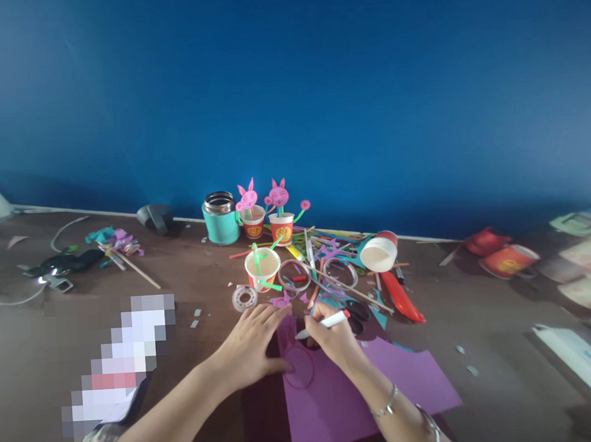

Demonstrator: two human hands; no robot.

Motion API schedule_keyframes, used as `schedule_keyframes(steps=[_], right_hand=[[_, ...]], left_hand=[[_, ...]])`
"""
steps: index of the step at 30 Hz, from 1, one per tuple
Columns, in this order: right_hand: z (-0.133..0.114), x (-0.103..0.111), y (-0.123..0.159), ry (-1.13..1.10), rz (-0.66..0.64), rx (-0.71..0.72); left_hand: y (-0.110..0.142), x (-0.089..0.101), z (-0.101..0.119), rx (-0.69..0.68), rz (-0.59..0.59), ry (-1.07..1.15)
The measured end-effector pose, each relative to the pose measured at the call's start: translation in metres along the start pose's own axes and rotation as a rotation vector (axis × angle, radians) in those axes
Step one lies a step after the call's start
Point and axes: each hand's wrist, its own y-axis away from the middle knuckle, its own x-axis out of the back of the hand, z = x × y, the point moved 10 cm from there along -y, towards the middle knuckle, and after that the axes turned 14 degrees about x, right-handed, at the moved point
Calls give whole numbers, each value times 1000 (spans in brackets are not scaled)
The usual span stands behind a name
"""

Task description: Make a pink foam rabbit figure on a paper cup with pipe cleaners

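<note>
Apparently, the right hand (335,338) has the marker (334,319) pinched between thumb and fingers, near its writing end. The left hand (250,340) grips nothing; its fingers are spread, and they seem to press the left part of the purple paper (336,398). This paper lies flat on the table (207,413), with a red circle (314,368) beside the left thumb. If the pressing is too weak, the paper could turn and a line could go crooked. Fresh ink, if wet, could smear under the thumb. The cup (257,275) stands near the left fingers, so a careless push could tip it.
</note>
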Motion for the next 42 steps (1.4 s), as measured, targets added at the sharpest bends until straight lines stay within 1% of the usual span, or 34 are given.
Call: schedule_keyframes(steps=[5,9,11,14,16,18,19,21,23,24,26,27,28,30,32,35,37,39,41,42], right_hand=[[5,-2,0,37,-21,12],[4,-3,-1,50,-36,30],[5,-4,0,-1,-38,-3],[6,-3,2,-138,-5,-63],[0,4,0,-218,30,-48],[-9,13,-5,-228,40,-8],[-15,17,-8,-196,32,17],[-28,28,-19,-51,22,87],[-48,32,-34,118,5,233],[-55,30,-42,219,-27,291],[-66,26,-56,498,-44,404],[-67,19,-63,621,-84,448],[-65,11,-70,713,-136,458],[-58,-1,-81,825,-221,462],[-55,-7,-87,855,-257,466],[-64,-10,-84,846,-256,511],[-76,-11,-71,790,-242,561],[-92,-10,-52,566,-202,602],[-101,-12,-31,390,-204,594],[-106,-16,-20,326,-227,604]], left_hand=[[0,1,0,-14,15,0],[0,1,1,-17,13,9],[0,1,0,-12,10,10],[0,0,-1,-8,11,7],[-1,-2,-2,-7,11,3],[-2,-4,-2,-5,1,0],[-2,-4,-3,-2,-6,-2],[-2,-5,-2,0,-19,-9],[-1,-3,0,-7,-17,-15],[0,-1,1,-15,-10,-14],[2,2,3,-37,18,-2],[2,4,3,-48,35,7],[3,4,3,-58,50,15],[3,5,3,-78,76,31],[3,8,4,-95,111,54],[4,18,6,-111,184,124],[4,29,4,-85,238,222],[3,37,-4,-6,269,336],[0,38,-12,82,251,419],[-1,35,-14,108,227,444]])
